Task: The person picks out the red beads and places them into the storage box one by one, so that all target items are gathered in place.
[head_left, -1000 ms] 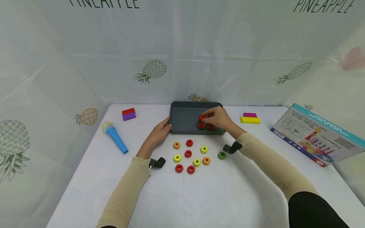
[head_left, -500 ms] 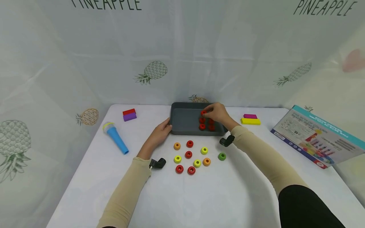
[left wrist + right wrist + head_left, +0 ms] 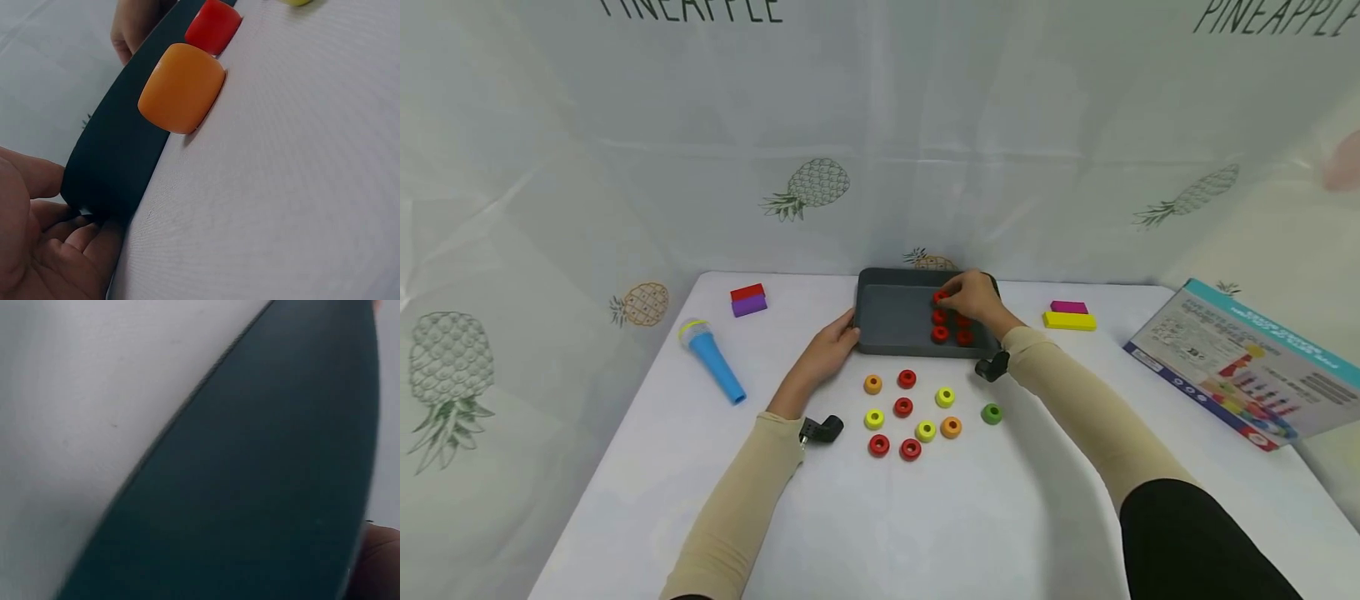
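Note:
My left hand [image 3: 829, 350] grips the left edge of a dark grey tray [image 3: 891, 292]. The left wrist view shows its thumb against the wall and the fingers curled under the corner. Inside the tray's right half, my right hand [image 3: 976, 298] pinches a red bead [image 3: 939, 297] near the back. Closer to the front, several red beads [image 3: 939, 334] sit in two columns, partly covered by that hand. The tray's outer wall [image 3: 250, 462] fills most of the right wrist view, with a bit of the hand at the right edge.
Before the tray lie loose beads: red [image 3: 903, 407], yellow [image 3: 925, 430], orange [image 3: 951, 427] and green [image 3: 992, 413]. A blue toy microphone [image 3: 715, 362] and red and purple blocks [image 3: 748, 305] are at left. Yellow and magenta blocks [image 3: 1070, 321] and a toy box [image 3: 1240, 367] are at right.
My right hand has shifted toward the back of the tray, and more red beads now show in front of it. The left hand keeps its grip on the tray.

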`<state>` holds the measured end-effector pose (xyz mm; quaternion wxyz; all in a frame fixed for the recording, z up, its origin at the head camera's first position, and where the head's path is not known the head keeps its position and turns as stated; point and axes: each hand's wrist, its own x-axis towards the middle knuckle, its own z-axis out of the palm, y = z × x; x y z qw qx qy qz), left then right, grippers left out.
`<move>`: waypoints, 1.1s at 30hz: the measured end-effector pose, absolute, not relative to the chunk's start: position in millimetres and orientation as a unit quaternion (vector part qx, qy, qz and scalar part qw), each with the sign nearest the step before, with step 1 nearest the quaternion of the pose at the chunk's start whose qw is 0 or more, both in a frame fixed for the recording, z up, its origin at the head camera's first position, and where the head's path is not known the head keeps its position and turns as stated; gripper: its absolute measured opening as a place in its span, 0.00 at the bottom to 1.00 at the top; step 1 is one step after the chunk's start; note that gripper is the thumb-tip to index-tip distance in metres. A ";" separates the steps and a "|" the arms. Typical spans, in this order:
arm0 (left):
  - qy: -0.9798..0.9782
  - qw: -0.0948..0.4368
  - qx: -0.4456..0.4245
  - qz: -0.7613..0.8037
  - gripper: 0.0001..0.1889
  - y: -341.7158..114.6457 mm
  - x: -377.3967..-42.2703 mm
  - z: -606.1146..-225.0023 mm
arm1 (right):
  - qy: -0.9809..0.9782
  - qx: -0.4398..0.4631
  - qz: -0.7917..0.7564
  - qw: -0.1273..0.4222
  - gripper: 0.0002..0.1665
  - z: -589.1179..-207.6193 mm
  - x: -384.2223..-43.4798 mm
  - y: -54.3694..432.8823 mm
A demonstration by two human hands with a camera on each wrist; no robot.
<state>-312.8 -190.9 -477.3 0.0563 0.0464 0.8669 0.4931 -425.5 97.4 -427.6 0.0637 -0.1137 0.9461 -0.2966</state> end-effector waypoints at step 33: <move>0.867 0.063 0.036 0.493 0.30 -189.8 -313.1 -478.0 | 0.947 -0.132 -0.287 0.065 0.23 -427.5 -426.1 99.6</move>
